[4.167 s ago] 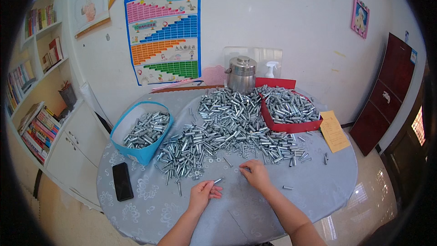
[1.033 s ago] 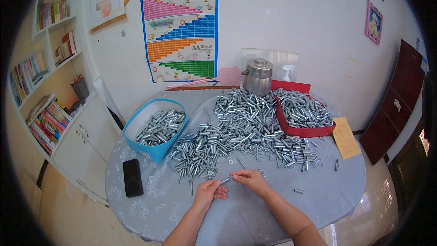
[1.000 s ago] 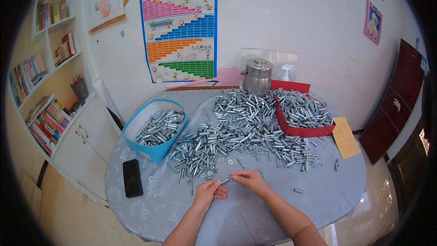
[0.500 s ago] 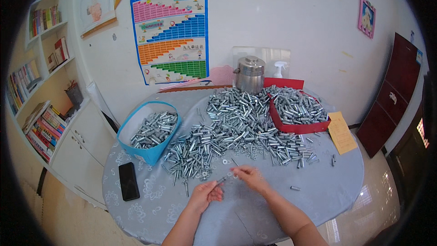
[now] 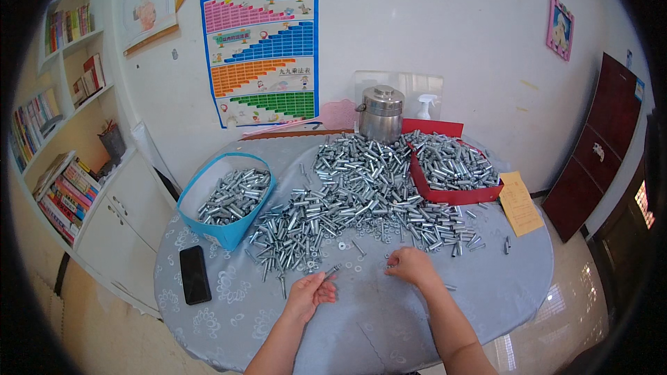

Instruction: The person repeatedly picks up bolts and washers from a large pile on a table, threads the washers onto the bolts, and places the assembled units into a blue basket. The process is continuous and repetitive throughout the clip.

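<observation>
The left hand (image 5: pixel 309 294) pinches a metal bolt (image 5: pixel 333 271) between thumb and fingers; the bolt points up and to the right, away from the palm. The right hand (image 5: pixel 411 267) is set apart from the left, with fingers curled and fingertips lowered close to the worktop (image 5: pixel 333 344). Whether they grip a part cannot be told (the knuckles cover most of that zone).

A loose bolt (image 5: pixel 358 248) lies ahead of and between the hands, with a flat washer (image 5: pixel 342 245) just to its left. Beyond both hands spreads a pile of metal fasteners (image 5: pixel 361 187). A short metal piece (image 5: pixel 450 287) lies just right of the right wrist.

Ahead and left of the left hand stands a blue bin (image 5: pixel 228 235), loaded with metal parts; a black phone (image 5: pixel 195 276) lies nearer, left of the same hand. Ahead and right of the right hand sits a red box (image 5: pixel 451 196), likewise filled, with a yellow paper (image 5: pixel 520 203) beside it.
</observation>
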The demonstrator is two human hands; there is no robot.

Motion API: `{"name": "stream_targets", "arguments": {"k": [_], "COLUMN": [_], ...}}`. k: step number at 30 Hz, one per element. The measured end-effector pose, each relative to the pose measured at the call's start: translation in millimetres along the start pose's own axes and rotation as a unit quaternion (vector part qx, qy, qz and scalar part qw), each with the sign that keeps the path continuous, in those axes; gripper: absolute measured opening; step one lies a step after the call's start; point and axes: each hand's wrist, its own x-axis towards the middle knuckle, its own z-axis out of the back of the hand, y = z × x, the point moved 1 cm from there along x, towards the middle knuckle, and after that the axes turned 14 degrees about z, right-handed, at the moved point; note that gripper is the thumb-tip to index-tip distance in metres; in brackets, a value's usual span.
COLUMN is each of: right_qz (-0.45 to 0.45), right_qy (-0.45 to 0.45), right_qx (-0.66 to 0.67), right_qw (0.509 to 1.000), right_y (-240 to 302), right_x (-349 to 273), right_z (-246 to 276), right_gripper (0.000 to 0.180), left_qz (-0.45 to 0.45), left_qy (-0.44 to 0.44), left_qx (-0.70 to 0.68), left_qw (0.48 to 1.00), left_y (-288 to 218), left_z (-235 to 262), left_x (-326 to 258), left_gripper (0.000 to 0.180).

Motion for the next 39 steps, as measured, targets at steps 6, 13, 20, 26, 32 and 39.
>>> {"name": "stream_targets", "arguments": {"k": [6, 13, 20, 26, 32, 39], "right_qz": [0.007, 0.039, 0.146, 0.188, 0.175, 0.017], "right_qy": [-0.025, -0.093, -0.117, -0.126, -0.122, -0.068], "right_qx": [-0.030, 0.289, 0.420, 0.392, 0.327, 0.319], "right_qw": [0.999, 0.952, 0.888, 0.892, 0.921, 0.945], "right_y": [4, 44, 64, 65, 67, 59], "right_x": [0, 5, 8, 8, 6, 8], "right_z": [-8, 3, -3, -9, -10, -26], "right_gripper": [0.024, 0.023, 0.020, 0.020, 0.014, 0.035], "left_qz": [0.012, 0.028, 0.015, 0.003, -0.014, -0.031], "left_qy": [0.064, 0.016, -0.019, -0.042, -0.062, -0.066], "left_qx": [-0.053, -0.024, 0.027, 0.042, 0.070, 0.089], "left_qw": [0.996, 0.999, 0.999, 0.998, 0.996, 0.993], "left_y": [-3, 4, 5, 5, 6, 7], "left_z": [-3, -5, -9, -13, -14, -19], "left_x": [-4, 0, -1, -3, -2, -3], "left_gripper": [0.031, 0.029, 0.027, 0.027, 0.024, 0.023]}}
